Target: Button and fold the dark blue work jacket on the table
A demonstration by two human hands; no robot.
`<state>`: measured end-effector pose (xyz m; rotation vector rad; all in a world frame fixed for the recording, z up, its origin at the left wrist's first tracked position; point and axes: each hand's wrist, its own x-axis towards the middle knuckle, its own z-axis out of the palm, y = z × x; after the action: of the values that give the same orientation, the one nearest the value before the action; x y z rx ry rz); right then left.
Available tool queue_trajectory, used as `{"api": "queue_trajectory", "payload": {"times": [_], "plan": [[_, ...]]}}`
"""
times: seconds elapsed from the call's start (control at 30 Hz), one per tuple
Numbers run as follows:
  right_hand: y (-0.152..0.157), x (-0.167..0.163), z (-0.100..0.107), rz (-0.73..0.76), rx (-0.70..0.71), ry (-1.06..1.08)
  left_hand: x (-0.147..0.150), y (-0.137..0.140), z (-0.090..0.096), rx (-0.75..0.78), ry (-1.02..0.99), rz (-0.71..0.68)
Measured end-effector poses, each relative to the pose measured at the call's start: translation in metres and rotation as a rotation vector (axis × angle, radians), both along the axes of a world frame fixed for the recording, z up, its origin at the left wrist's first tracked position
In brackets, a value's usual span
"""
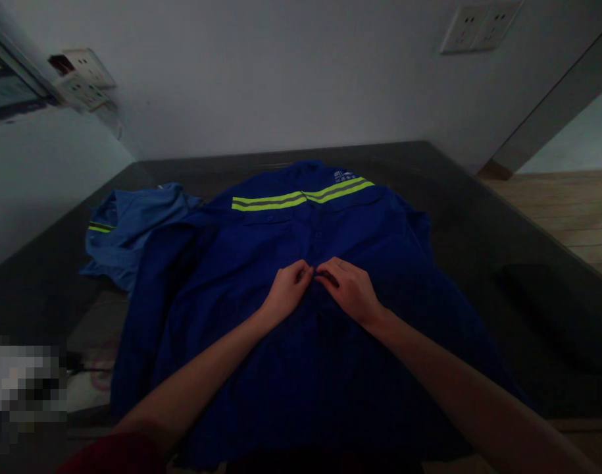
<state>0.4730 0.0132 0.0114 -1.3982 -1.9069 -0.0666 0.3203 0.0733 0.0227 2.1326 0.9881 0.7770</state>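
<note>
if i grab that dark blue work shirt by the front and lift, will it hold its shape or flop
Likely floppy: the dark blue shirt lies flat with soft folds where the left hand and right hand pinch its front. Probably light, and unlikely to slide on the dark table.

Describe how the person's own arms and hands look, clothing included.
Both forearms are bare from wrist to near the elbow, with no watch, ring or glove visible. The left hand and right hand are uncovered. A dark red sleeve shows at the lower edge on the left arm; the right arm's sleeve is out of view.
</note>
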Motion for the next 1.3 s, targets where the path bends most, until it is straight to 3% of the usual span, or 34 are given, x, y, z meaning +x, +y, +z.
{"api": "queue_trajectory", "payload": {"times": [0.2,0.6,0.67,0.83,0.97,1.13,1.3], "plan": [[-0.001,-0.001,0.003,-0.013,0.042,-0.075,-0.001,0.0,-0.002,0.014,-0.018,-0.006],[0.001,-0.004,0.004,0.089,0.077,0.492,-0.002,-0.006,0.007,0.191,0.071,0.024],[0.001,-0.005,0.006,0.084,0.026,0.622,-0.001,-0.007,0.008,0.201,0.074,0.024],[0.002,-0.006,0.007,0.095,-0.255,1.006,0.0,-0.008,0.009,0.215,0.044,-0.002],[0.003,-0.002,0.007,0.114,-0.37,1.143,-0.001,-0.011,0.009,0.197,0.005,-0.033],[0.004,0.003,0.008,0.103,-0.334,0.956,0.0,-0.011,0.006,0.129,-0.033,-0.032],[0.001,0.007,0.011,0.061,-0.042,0.474,-0.001,-0.01,0.003,0.13,-0.022,-0.039]]}}
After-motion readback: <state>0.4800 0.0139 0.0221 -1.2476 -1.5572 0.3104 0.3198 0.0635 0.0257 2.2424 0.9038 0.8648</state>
